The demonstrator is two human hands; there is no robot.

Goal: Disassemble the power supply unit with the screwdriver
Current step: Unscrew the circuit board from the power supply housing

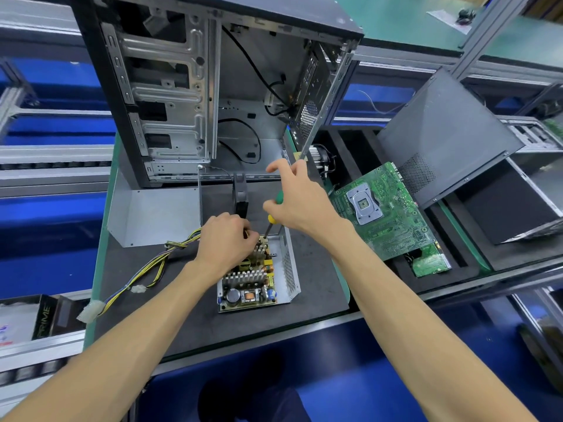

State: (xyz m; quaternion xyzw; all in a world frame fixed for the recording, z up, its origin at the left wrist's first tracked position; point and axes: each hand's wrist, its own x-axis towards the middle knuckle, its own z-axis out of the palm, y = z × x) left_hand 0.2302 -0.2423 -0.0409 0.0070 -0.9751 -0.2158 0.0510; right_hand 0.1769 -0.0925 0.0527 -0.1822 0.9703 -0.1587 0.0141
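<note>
While both hands work: dark mat [316, 287], right grip [300, 205] clamped on screwdriver [272, 219], left hand [227, 242] unclear.

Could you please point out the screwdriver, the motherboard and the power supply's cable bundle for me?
screwdriver [272, 218]: head view, on the yellow part of its handle below the right hand.
motherboard [393, 226]: head view, on the green board below its socket.
cable bundle [152, 264]: head view, midway along the yellow and black wires.

Both forearms bare, no sleeves, no gloves; left hand [227, 239], right hand [300, 197] without rings.
</note>
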